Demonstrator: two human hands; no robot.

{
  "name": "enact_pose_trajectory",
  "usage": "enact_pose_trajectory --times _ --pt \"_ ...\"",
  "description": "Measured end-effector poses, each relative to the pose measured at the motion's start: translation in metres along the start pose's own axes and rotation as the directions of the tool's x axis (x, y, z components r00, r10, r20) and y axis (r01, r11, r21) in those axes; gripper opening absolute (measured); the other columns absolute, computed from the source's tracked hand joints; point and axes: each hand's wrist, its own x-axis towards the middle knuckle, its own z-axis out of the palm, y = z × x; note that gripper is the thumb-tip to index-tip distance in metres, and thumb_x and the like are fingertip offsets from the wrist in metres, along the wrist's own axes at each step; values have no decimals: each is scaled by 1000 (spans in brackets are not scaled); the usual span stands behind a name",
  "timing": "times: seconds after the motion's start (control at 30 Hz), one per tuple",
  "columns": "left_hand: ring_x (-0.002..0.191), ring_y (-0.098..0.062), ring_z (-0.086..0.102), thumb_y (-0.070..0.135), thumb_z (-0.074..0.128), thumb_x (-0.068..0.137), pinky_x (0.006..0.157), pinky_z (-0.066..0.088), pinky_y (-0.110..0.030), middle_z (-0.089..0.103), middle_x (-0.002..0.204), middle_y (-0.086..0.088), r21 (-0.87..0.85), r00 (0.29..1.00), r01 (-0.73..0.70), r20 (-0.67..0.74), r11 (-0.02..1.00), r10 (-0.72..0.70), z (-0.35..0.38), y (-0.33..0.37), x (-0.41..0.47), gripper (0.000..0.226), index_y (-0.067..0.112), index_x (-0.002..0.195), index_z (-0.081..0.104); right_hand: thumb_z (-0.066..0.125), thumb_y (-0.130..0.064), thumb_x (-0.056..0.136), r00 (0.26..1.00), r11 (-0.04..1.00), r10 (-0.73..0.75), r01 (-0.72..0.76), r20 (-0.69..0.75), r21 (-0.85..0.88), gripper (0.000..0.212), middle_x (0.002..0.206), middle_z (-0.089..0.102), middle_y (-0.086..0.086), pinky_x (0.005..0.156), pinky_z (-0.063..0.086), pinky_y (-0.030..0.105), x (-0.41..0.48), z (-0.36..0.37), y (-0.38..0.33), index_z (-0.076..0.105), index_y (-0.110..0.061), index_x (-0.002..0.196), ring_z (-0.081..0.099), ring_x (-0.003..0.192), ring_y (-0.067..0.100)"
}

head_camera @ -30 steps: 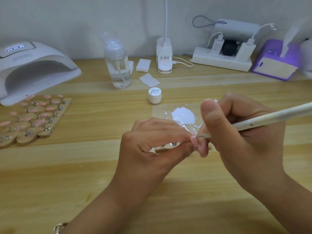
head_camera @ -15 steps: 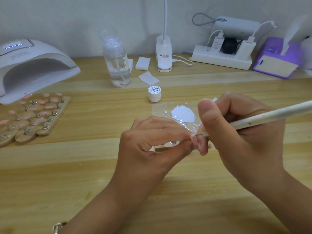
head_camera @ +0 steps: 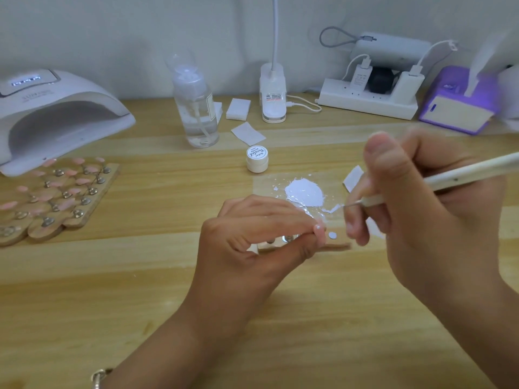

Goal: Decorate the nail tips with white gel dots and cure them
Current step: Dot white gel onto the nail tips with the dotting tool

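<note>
My left hand (head_camera: 261, 228) pinches a pink nail tip (head_camera: 319, 230) with white dots, held over a small wooden holder strip (head_camera: 334, 246) on the table. My right hand (head_camera: 415, 209) grips a white dotting tool (head_camera: 463, 175); its metal point sits at the edge of a white gel puddle (head_camera: 304, 193) on a clear sheet, a little right of and above the nail tip. A small white gel jar (head_camera: 257, 159) stands behind the puddle. The white curing lamp (head_camera: 53, 113) is at the far left, its display lit.
A wooden board with several pink nail tips on metal stands (head_camera: 53, 195) lies in front of the lamp. A clear pump bottle (head_camera: 196, 108), white wipes (head_camera: 247, 133), a desk-lamp base (head_camera: 273, 96), a power strip (head_camera: 368, 102) and a purple device (head_camera: 457, 102) line the back.
My right hand has drawn the dotting tool away from the nail tip, up and right to the gel puddle. My left hand still holds the tip, now showing white dots.
</note>
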Motion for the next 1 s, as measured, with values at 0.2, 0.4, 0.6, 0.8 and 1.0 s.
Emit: enact_pose_trajectory --times 0.2,0.4,0.6,0.8,1.0 --pt "91 -12 70 24 82 76 87 47 -40 75 85 18 -16 999 38 -22 999 -38 -1 -3 0 7 28 81 78 52 -38 97 999 996 -27 30 37 -88 41 43 50 -5 42 40 18 30 -9 -5 56 -17 62 53 37 23" --pt "87 -8 70 34 76 77 86 46 -34 73 86 23 0 998 60 -37 998 -60 -2 -4 2 15 31 92 75 53 -42 100 957 803 241 -105 159 -587 49 45 59 -7 47 38 14 61 -19 50 66 -14 62 50 39 4" --pt "87 -6 70 35 76 78 87 47 -37 73 86 23 17 997 65 -41 998 -65 -3 -7 3 14 31 91 74 58 -40 97 901 689 389 -146 193 -710 47 44 56 -20 54 49 30 65 -10 86 66 -5 66 53 42 1" --pt "85 -8 70 33 77 77 85 48 -41 73 87 25 17 995 63 -76 998 -62 -3 -8 3 17 32 94 74 57 -27 99 975 805 185 -80 121 -588 46 42 53 -16 48 35 16 62 -12 65 61 2 64 51 42 1" --pt "85 -4 70 22 80 80 84 46 -35 73 85 27 -21 995 74 -59 997 -75 -2 -4 2 8 27 85 76 57 -23 97 998 993 52 -49 23 -106 43 43 43 -11 39 34 16 23 -5 25 48 -12 57 43 33 11"
